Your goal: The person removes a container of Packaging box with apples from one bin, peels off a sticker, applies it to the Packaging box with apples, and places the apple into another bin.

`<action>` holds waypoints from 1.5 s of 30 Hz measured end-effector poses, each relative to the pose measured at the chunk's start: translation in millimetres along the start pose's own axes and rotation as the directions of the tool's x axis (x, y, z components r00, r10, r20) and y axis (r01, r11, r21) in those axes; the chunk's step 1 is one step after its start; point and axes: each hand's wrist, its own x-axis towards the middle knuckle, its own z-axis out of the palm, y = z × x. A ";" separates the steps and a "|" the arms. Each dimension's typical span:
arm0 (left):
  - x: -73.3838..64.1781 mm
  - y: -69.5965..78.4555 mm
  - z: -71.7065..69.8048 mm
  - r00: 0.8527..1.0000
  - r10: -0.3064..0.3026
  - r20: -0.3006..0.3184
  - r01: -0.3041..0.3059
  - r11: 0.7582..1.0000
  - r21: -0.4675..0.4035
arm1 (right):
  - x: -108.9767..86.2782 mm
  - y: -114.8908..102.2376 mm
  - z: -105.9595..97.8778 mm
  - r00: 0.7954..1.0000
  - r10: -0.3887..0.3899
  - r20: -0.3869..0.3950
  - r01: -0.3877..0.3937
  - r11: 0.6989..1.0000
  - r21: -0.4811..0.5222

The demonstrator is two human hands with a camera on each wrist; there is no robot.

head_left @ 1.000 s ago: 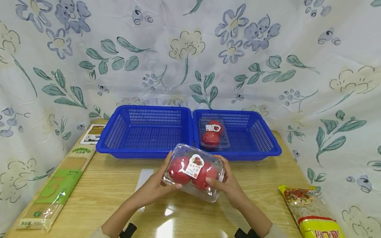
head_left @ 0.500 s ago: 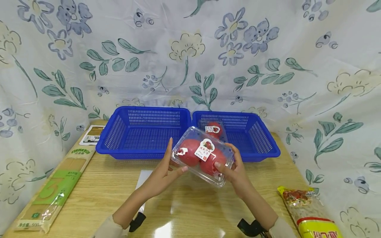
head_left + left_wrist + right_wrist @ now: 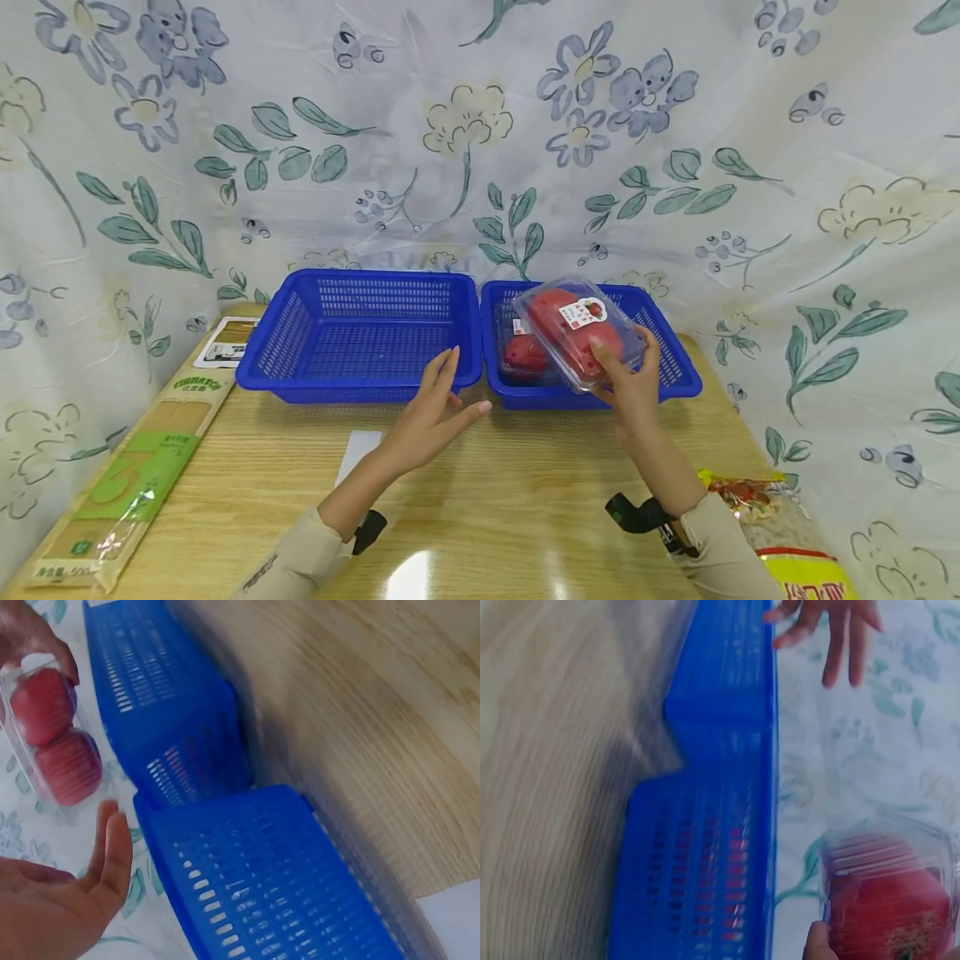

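In the head view my right hand (image 3: 636,390) grips a clear plastic box of red apples (image 3: 576,321) by its right end, thumb on top. The box is tilted above the right blue basket (image 3: 681,367). A second box of red apples (image 3: 525,354) sits in that basket's left part, partly covered by the held box. My left hand (image 3: 429,421) is apart from the box, fingers extended, in front of the left blue basket (image 3: 367,333). The left wrist view shows the held apple box (image 3: 56,739) beyond my left fingertips.
A long pack of noodles (image 3: 135,471) lies along the table's left side, with another package (image 3: 225,342) behind it. A white strip (image 3: 358,450) lies under my left forearm. At the right front is a yellow-and-clear food bag (image 3: 798,533). A floral curtain (image 3: 465,183) hangs behind the baskets.
The box of apples has moved right and away from me, over the right basket. My left hand has let go of it; only my right hand holds it now.
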 end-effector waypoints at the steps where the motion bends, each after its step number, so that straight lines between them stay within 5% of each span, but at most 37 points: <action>1: 2.5 0.6 1.3 1.000 -0.010 -0.012 0.010 1.000 0.020 | 5.8 0.2 -1.3 1.000 0.005 -0.025 -0.005 1.000 -0.004; 5: 13.2 4.0 7.8 0.998 -0.040 -0.048 0.046 0.990 0.135 | 26.6 2.1 -7.0 0.995 0.005 -0.101 -0.006 1.000 -0.011; 9: 23.4 7.0 17.2 0.995 -0.103 -0.016 0.104 0.969 0.226 | 42.6 6.7 -11.1 0.990 -0.002 -0.138 0.005 1.000 0.020; 17: 42.7 5.2 44.9 0.970 -0.242 0.036 0.228 0.946 0.229 | 63.9 13.9 -10.4 0.978 0.022 -0.207 -0.010 0.998 0.057; 25: 59.4 2.6 69.4 0.967 -0.256 0.006 0.252 0.956 0.151 | 78.9 19.8 -12.3 0.967 0.032 -0.252 -0.030 0.999 0.012; 33: 63.2 -3.2 86.5 0.972 -0.227 -0.066 0.237 0.943 0.236 | 84.3 24.4 -13.2 0.956 0.017 -0.293 -0.036 0.998 -0.060; 45: 64.4 -2.4 94.3 0.974 -0.186 -0.127 0.213 0.942 0.260 | 92.5 24.1 -14.9 0.948 0.033 -0.316 -0.070 0.992 -0.105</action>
